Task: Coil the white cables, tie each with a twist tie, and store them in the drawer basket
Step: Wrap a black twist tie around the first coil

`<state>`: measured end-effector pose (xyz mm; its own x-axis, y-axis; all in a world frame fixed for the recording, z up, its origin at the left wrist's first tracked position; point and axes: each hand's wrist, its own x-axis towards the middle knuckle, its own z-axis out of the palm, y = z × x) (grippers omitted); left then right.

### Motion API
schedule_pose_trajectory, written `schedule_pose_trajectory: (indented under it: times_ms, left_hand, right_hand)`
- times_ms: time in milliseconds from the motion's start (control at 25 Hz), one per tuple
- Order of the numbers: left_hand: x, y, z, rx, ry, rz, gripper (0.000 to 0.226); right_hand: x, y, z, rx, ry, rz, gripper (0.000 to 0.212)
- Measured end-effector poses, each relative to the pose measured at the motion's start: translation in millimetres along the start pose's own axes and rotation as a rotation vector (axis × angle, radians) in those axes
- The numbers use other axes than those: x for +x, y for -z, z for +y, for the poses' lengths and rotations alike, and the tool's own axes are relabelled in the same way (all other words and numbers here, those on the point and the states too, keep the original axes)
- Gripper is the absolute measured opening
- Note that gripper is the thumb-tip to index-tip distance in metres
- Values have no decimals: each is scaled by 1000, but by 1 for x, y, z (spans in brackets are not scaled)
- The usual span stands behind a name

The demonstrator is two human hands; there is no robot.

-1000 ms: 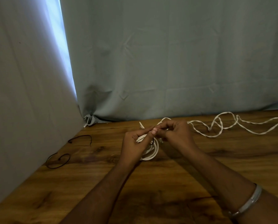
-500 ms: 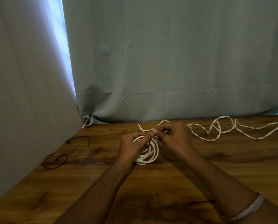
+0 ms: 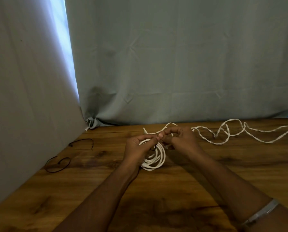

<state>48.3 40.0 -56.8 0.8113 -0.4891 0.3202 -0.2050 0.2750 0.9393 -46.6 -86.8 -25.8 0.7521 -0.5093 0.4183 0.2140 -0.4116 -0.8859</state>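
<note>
A: From the head camera, which step is in hand?

B: Tying. The coiled white round cable (image 3: 154,159) lies on the brown wood-grain table (image 3: 181,190) at centre. The left hand (image 3: 136,148) has fingers curled over the coil's near-left side, and the right hand (image 3: 181,139) meets it with fingertips pressed together, pinching what looks like a thin black twist tie (image 3: 154,148) at the coil's top.

A: And next?

B: Probably twisting the tie's ends tight while the left hand keeps the loops bunched. A second loose white twisted cable (image 3: 223,134) sprawls uncoiled to the right; two spare black wire ties (image 3: 58,164) lie far left.

A: Room to move?

B: The grey-green cloth backdrop (image 3: 173,64) closes the rear and left edges; the near tabletop is open. The drawer basket isn't visible.
</note>
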Motion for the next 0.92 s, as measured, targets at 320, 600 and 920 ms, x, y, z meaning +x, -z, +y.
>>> schedule_pose_trajectory:
  times_ms: [320, 600, 920]
  left_hand:
    - [2, 0, -1, 33, 47, 42, 10]
    - [1, -3, 0, 15, -1, -12, 17]
    - [-1, -3, 1, -51, 47, -6, 16]
  right_hand:
    - [4, 0, 3, -425, 226, 8, 8]
    - [7, -2, 10, -596, 227, 64, 18]
    - [7, -8, 14, -390, 236, 93, 11]
